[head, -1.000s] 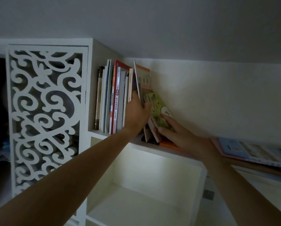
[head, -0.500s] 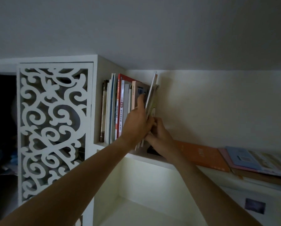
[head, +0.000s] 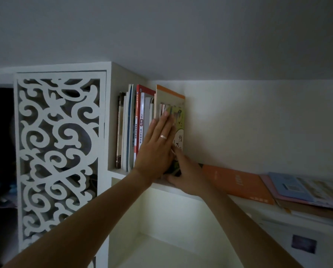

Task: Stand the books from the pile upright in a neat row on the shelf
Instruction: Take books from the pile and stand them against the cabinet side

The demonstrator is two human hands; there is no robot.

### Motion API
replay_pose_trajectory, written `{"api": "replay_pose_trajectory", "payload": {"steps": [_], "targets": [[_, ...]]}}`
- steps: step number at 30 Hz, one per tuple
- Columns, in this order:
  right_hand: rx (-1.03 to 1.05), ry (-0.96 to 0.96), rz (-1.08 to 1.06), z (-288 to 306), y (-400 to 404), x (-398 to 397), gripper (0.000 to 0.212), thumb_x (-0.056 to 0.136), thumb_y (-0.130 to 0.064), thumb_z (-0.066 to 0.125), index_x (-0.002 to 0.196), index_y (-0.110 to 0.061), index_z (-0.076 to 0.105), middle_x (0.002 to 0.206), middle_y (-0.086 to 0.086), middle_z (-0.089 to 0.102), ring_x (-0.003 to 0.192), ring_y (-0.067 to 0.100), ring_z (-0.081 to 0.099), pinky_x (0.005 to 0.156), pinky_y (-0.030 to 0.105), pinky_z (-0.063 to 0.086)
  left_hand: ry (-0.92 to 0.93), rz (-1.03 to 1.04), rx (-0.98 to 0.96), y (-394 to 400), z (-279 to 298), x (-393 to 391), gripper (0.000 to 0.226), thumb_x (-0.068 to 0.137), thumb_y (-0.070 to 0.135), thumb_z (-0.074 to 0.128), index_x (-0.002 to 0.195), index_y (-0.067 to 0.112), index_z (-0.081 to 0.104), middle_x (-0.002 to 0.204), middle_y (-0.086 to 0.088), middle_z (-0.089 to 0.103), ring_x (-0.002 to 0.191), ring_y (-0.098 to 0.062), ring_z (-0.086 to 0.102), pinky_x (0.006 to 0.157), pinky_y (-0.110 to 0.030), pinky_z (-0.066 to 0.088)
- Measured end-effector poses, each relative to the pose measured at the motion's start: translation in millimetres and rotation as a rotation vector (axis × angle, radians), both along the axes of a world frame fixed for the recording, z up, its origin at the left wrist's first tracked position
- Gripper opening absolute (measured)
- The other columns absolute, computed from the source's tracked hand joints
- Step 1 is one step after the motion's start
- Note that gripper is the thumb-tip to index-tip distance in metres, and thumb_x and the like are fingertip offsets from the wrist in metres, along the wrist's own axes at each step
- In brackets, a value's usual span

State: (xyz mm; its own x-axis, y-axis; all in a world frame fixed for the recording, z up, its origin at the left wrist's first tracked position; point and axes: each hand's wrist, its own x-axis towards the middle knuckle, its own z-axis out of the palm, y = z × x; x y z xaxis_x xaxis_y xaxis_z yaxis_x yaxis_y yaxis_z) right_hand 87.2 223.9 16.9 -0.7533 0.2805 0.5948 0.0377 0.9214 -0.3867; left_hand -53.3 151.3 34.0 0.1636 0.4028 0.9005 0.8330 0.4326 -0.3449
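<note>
Head view, looking up at shelf (head: 181, 188) against pale wall. Standing upright at left end, against cabinet side panel: row of books (head: 131, 128) — dark spine, several white and blue spines, red-and-white spine with printed characters, grey spines. Closing the row on its right: large thin book (head: 171, 97) with orange top band and cream cover, and green picture book (head: 179, 132) with a white speech-bubble graphic, both near vertical, covers facing right. Pressing flat against those covers: left hand (head: 156, 151), fingers straight and together, palm on the books, ring (head: 163, 136) showing on one finger; not curling round anything. Reaching in lower, at the foot of the green picture book: right hand (head: 186, 178), heel resting on shelf lip, fingertips hidden behind left hand and book base, so cannot tell whether pinching or merely touching. Lying flat on shelf to the right, well apart from the row: orange book (head: 237, 182), then overlapping pile (head: 304, 192) of pink, blue and light covers running out of frame. Showing bare shelf only as a narrow strip along the front edge; wall rising directly behind. Standing left of the side panel: white fretwork door (head: 59, 151) with scroll cut-outs. Opening below the shelf: white compartment (head: 161, 229). Sitting tight overhead: ceiling, just above the tallest book tops.
</note>
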Motion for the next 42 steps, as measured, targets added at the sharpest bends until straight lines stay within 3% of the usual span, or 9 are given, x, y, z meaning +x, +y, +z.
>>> {"api": "replay_pose_trajectory", "payload": {"steps": [4, 8, 13, 19, 25, 30, 33, 37, 42], "targets": [[0.091, -0.028, -0.221, -3.5, 2.2, -1.0, 0.062, 0.088, -0.033, 0.073, 0.143, -0.025, 0.045, 0.127, -0.001, 0.065, 0.104, 0.020, 0.066, 0.087, 0.033, 0.054, 0.064, 0.162, -0.019, 9.0, -13.8, 11.0, 0.060, 0.108, 0.022, 0.040, 0.163, 0.007, 0.023, 0.172, -0.020, -0.004, 0.159, -0.035, -0.009, 0.128, -0.053, -0.006], [0.018, -0.246, -0.207, 12.1, 4.3, 29.6, 0.044, 0.083, -0.056, 0.075, 0.112, -0.023, 0.069, 0.105, -0.005, 0.072, 0.094, 0.015, 0.067, 0.083, 0.034, 0.056, 0.109, 0.219, -0.205, 5.5, -10.8, 11.9, 0.055, 0.101, 0.031, 0.035, 0.153, 0.013, 0.045, 0.169, -0.019, 0.019, 0.159, -0.039, 0.001, 0.126, -0.056, -0.009], [0.161, -0.586, -0.392, 46.1, 17.2, 95.9, 0.042, 0.080, -0.072, 0.067, 0.107, -0.041, 0.072, 0.110, -0.008, 0.071, 0.094, 0.009, 0.064, 0.088, 0.032, 0.055, 0.032, 0.152, -0.191, 3.8, -8.8, 15.7, 0.051, 0.099, 0.029, 0.047, 0.147, 0.013, 0.052, 0.167, -0.017, 0.029, 0.159, -0.035, 0.006, 0.129, -0.055, -0.003], [0.596, -0.429, -0.576, 27.3, 6.8, 94.0, 0.046, 0.108, -0.049, 0.029, 0.117, -0.017, 0.062, 0.105, 0.014, 0.069, 0.093, 0.035, 0.067, 0.071, 0.036, 0.042, 0.013, 0.084, -0.152, 2.0, -5.1, 17.8, 0.062, 0.096, 0.042, 0.028, 0.139, 0.009, 0.060, 0.158, -0.015, 0.046, 0.157, -0.032, 0.023, 0.130, -0.052, 0.004], [0.326, 0.112, -0.693, 38.4, 21.0, 78.1, 0.033, 0.110, -0.030, 0.037, 0.110, -0.005, 0.058, 0.092, 0.022, 0.069, 0.077, 0.038, 0.066, 0.064, 0.037, 0.045, -0.046, -0.141, -0.022, 4.7, -7.1, 17.4, 0.057, 0.107, 0.034, 0.023, 0.145, 0.006, 0.055, 0.152, -0.016, 0.053, 0.149, -0.030, 0.041, 0.128, -0.051, 0.017], [-0.065, 0.719, -0.505, 58.9, 0.3, 46.0, 0.043, 0.112, -0.031, 0.028, 0.094, -0.006, 0.058, 0.071, -0.003, 0.056, 0.057, 0.009, 0.049, 0.051, 0.015, 0.034, -0.041, -0.222, 0.019, 5.0, -9.3, 16.1, 0.048, 0.104, 0.026, 0.036, 0.141, 0.004, 0.056, 0.138, -0.017, 0.062, 0.139, -0.031, 0.051, 0.127, -0.051, 0.022], [-0.323, 0.643, -0.292, 48.0, -12.7, 19.2, 0.037, 0.111, -0.040, 0.030, 0.108, -0.015, 0.058, 0.080, -0.011, 0.057, 0.069, 0.000, 0.055, 0.063, 0.013, 0.040, -0.072, -0.317, 0.025, 4.9, -10.7, 12.9, 0.039, 0.106, 0.025, 0.038, 0.134, 0.007, 0.060, 0.135, -0.013, 0.064, 0.136, -0.027, 0.053, 0.127, -0.050, 0.021], [-0.477, 0.395, 0.023, 17.1, -17.0, -10.5, 0.035, 0.105, -0.057, 0.029, 0.133, -0.047, 0.047, 0.110, -0.024, 0.064, 0.097, -0.007, 0.065, 0.082, 0.012, 0.051, -0.138, -0.487, 0.092, 3.6, -13.6, 11.5, 0.029, 0.103, 0.018, 0.049, 0.128, 0.008, 0.061, 0.137, -0.013, 0.063, 0.137, -0.025, 0.054, 0.128, -0.046, 0.023], [-0.532, 0.273, 0.069, 6.6, -0.4, -16.7, 0.051, 0.099, -0.070, 0.034, 0.147, -0.053, 0.037, 0.138, -0.026, 0.053, 0.128, 0.007, 0.055, 0.113, 0.043, 0.045, -0.247, -0.550, 0.194, 7.0, -17.7, 11.4, 0.038, 0.105, 0.020, 0.048, 0.139, 0.004, 0.053, 0.157, -0.018, 0.043, 0.152, -0.031, 0.035, 0.127, -0.050, 0.026]]}}
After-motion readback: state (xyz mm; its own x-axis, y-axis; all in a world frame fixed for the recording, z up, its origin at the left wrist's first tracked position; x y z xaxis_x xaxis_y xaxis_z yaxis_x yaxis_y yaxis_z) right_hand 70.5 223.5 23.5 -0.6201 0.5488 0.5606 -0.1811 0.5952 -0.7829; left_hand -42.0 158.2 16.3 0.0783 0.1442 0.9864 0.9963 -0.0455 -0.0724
